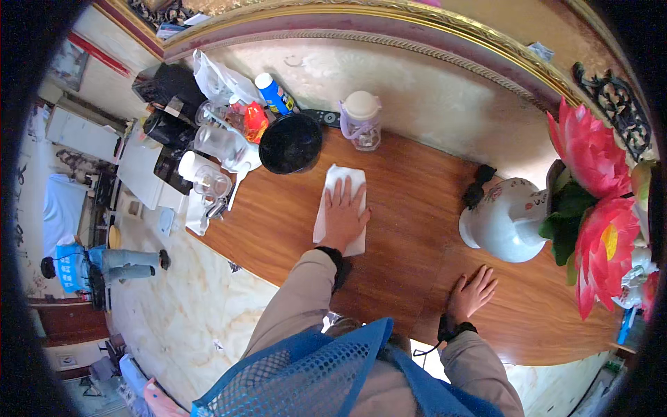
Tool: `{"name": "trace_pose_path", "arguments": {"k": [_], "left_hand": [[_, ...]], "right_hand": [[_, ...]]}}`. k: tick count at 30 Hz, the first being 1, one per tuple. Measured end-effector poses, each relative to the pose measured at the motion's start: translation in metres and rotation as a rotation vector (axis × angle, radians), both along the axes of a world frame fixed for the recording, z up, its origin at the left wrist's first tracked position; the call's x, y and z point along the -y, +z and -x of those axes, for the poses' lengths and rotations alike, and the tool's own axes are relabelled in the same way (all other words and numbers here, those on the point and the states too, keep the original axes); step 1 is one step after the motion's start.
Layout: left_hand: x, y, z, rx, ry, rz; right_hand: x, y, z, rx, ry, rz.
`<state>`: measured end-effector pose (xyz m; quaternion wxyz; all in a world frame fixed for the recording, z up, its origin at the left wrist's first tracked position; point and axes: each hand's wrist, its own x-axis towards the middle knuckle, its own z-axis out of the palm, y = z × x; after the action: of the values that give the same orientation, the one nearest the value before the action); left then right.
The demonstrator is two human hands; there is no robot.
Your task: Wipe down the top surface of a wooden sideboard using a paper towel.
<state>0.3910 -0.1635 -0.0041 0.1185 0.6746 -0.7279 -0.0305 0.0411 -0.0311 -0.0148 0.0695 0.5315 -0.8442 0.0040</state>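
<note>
My left hand [344, 216] lies flat with fingers spread on a folded white cloth or paper towel [357, 245], pressing it to the brown wooden tabletop [406, 208]. The palm and wrist cover the cloth's middle and part of its lower end. Over to the right, my right hand [473, 293] rests palm down on the bare wood near the front edge, holding nothing. Beyond it stands a white porcelain vase [510, 224] with large pink artificial lotus flowers [607, 260]. Dark sunglasses [477, 187] sit behind the vase's base.
Toward the back left are a black bowl [291, 143], a lidded plastic bottle [361, 122], a remote control [325, 118], a blue can [276, 95], a clear pitcher [221, 143], a plastic bag [224, 78] and a clear jar [211, 182]. A gold-framed mirror [365, 10] hangs above. Another person [104, 266] stands farther left.
</note>
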Motion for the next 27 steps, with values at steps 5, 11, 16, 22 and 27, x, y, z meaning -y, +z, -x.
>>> {"name": "trace_pose_path", "arguments": {"k": [5,11,16,22,27], "left_hand": [[0.014,-0.004,0.053,0.017,0.013,-0.012],[-0.018,-0.005,0.138,-0.122,-0.405,-0.019],[-0.087,0.003,0.186,-0.277,-0.595,-0.033],[-0.128,0.001,0.195,-0.463,-0.595,-0.015],[-0.09,0.003,0.103,-0.147,-0.161,-0.008]], "right_hand": [[0.001,0.002,0.0,-0.001,-0.001,-0.026],[0.002,0.001,-0.003,0.029,-0.008,-0.016],[0.0,0.0,-0.001,0.031,0.013,0.044],[0.0,0.002,-0.001,0.045,-0.013,-0.004],[0.002,0.003,-0.005,0.085,0.006,0.002]]}}
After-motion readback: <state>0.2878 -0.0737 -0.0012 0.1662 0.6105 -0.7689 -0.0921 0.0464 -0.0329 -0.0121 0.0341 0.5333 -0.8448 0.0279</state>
